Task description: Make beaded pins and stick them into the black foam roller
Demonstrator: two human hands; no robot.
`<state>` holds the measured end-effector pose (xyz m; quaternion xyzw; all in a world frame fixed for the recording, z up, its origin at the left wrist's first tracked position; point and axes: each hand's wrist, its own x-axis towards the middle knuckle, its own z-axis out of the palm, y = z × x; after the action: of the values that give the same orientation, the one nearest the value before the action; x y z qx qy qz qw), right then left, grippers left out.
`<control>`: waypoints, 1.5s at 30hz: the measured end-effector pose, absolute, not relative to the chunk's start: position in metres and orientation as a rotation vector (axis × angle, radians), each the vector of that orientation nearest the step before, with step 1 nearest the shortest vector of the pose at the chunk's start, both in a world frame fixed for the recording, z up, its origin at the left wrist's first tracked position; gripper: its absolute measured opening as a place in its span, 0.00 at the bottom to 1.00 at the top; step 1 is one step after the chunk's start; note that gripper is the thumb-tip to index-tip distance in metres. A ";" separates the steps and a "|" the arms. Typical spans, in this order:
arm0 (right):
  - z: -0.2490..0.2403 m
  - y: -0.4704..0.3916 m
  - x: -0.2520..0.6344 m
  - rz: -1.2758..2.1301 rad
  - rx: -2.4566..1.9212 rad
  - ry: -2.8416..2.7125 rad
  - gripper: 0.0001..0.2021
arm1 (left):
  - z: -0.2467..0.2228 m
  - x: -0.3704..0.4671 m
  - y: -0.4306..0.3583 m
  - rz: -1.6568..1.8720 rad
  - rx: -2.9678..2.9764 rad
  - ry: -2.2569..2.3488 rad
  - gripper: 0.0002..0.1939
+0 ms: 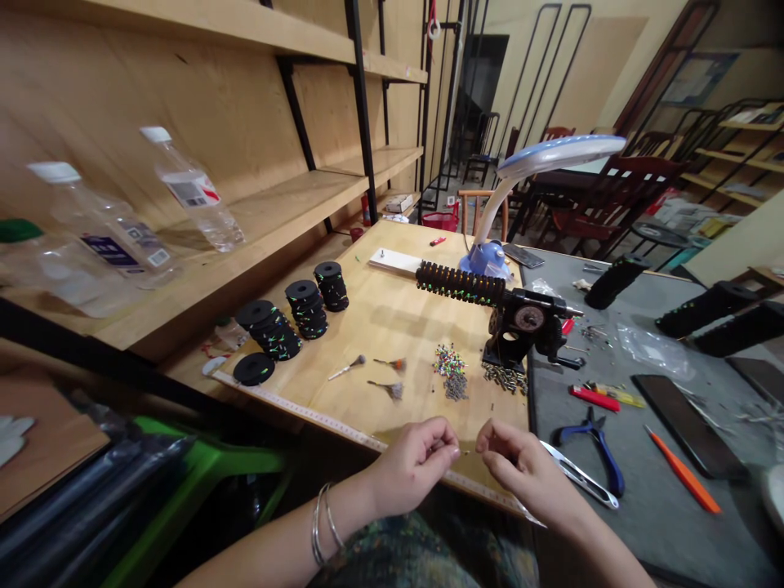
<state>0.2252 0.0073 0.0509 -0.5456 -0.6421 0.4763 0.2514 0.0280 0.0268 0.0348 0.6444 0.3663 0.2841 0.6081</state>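
Note:
My left hand (424,451) and my right hand (520,461) face each other over the front edge of the wooden table. Fingers of both are closed in a pinch. A tiny dark piece (466,452) shows in the gap between the fingertips; which hand has it I cannot make out. Just beyond lie a heap of coloured beads (449,359), a heap of small grey pieces (455,387) and several metal pieces (505,377). Left of them are small tufted bundles (389,390). Farther back stands a black hand-cranked winder (527,320) carrying a row of black discs (459,283).
Stacks of black foam spools (306,309) stand at the left. A blue desk lamp (483,260) rises behind the winder. On the grey mat (643,523) lie blue-handled pliers (597,449), a silver tool (581,475), an orange pen-like tool (683,472) and a phone (689,425). Plastic bottles (196,192) stand on the shelf.

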 end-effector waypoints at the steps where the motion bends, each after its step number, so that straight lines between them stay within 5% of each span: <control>1: 0.052 0.007 0.225 1.309 -1.481 -1.781 0.06 | 0.035 0.028 0.027 0.650 1.496 0.849 0.07; 6: 0.051 0.006 0.226 1.252 -1.461 -1.893 0.15 | 0.035 0.029 0.026 0.622 1.533 0.857 0.08; 45: 0.043 0.007 0.239 1.024 -1.476 -1.890 0.18 | 0.032 0.027 0.028 0.645 1.554 0.921 0.10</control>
<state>0.2388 0.0068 0.0426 -0.5460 -0.6992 0.3787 0.2639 0.0273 0.0284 0.0319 0.6631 0.3932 0.2751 0.5744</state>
